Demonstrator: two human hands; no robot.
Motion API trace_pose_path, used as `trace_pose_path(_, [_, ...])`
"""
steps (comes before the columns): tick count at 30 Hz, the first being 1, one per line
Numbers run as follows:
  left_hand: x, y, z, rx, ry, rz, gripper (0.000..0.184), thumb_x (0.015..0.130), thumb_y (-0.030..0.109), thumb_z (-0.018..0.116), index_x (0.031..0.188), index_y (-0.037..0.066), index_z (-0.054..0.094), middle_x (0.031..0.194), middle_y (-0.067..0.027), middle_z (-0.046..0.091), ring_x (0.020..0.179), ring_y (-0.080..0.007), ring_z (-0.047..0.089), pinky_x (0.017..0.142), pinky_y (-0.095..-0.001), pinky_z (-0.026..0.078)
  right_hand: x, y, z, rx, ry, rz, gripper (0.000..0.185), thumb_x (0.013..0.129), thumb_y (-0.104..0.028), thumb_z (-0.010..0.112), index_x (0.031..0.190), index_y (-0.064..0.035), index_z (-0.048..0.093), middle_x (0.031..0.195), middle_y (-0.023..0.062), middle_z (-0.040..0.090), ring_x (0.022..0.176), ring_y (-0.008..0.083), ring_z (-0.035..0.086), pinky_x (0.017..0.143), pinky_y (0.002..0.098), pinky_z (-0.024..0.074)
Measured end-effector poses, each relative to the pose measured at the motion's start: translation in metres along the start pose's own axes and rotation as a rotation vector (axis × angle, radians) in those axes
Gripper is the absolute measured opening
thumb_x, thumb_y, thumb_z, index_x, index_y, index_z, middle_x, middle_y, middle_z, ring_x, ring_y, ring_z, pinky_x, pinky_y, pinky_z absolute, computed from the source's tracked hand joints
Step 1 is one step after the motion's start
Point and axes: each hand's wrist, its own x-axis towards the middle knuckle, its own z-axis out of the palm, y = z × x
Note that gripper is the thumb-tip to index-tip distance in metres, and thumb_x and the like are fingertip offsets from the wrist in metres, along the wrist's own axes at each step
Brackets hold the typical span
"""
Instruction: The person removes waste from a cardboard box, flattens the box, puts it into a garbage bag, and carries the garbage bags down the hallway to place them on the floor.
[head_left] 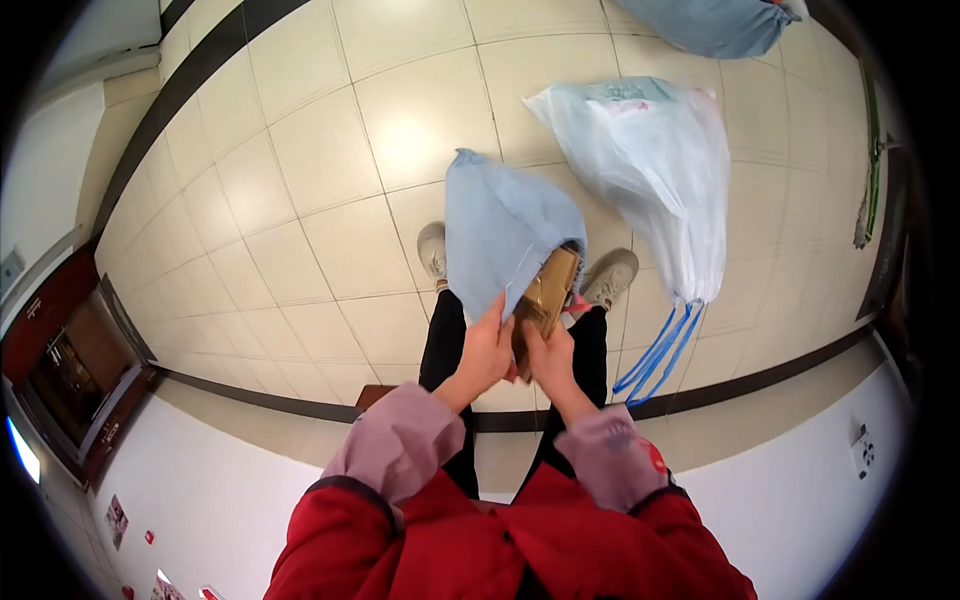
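Observation:
A blue-grey cloth bag (500, 215) lies on the floor between my feet, its mouth turned toward me. My left hand (487, 345) grips the left edge of its opening. From the mouth sticks out a brown cardboard package (550, 285) with a shiny, tape-like surface. My right hand (551, 358) is closed on the near end of this package, thumb on top. Bits of red strap show at the bag's opening. The rest of the package is hidden inside the cloth.
To the right lies a full white plastic bag (650, 150) with blue drawstrings (660, 350). Another blue-grey bag (715, 22) is at the top edge. My shoes (611, 277) flank the cloth bag on the tiled floor (330, 245). A white wall (240, 490) is near me.

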Motion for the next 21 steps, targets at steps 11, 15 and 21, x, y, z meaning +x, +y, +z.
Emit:
trace_pose_path(11, [0.010, -0.007, -0.017, 0.110, 0.041, -0.035, 0.043, 0.081, 0.005, 0.042, 0.122, -0.002, 0.032, 0.063, -0.0226, 0.053, 0.056, -0.0387, 0.052, 0.053, -0.0399, 0.042, 0.015, 0.045, 0.022, -0.015, -0.244, 0.061, 0.021, 0.078, -0.009, 0.053, 0.097, -0.0002, 0.052, 0.077, 0.0193, 0.058, 0.071, 0.0274, 0.060, 0.062, 0.0314, 0.0453])
trace_pose_path(15, [0.023, -0.010, -0.033, 0.101, 0.140, -0.012, 0.038, 0.082, 0.009, 0.043, 0.116, -0.007, 0.036, 0.064, -0.0244, 0.052, 0.057, -0.0402, 0.052, 0.052, -0.0396, 0.042, 0.016, -0.010, 0.035, -0.182, -0.212, -0.204, 0.025, 0.076, -0.011, 0.052, 0.099, -0.0028, 0.050, 0.076, 0.0211, 0.057, 0.071, 0.0381, 0.056, 0.060, 0.0387, 0.0455])
trace_pose_path(21, [0.021, -0.022, -0.045, 0.090, 0.123, -0.087, 0.028, 0.081, 0.010, 0.048, 0.106, -0.002, 0.044, 0.066, -0.0178, 0.053, 0.058, -0.0281, 0.054, 0.054, -0.0348, 0.041, 0.023, 0.015, 0.075, -0.333, -0.158, -0.144, 0.022, 0.075, -0.020, 0.055, 0.091, -0.0061, 0.049, 0.066, 0.0203, 0.056, 0.063, 0.0392, 0.054, 0.055, 0.0473, 0.0423])
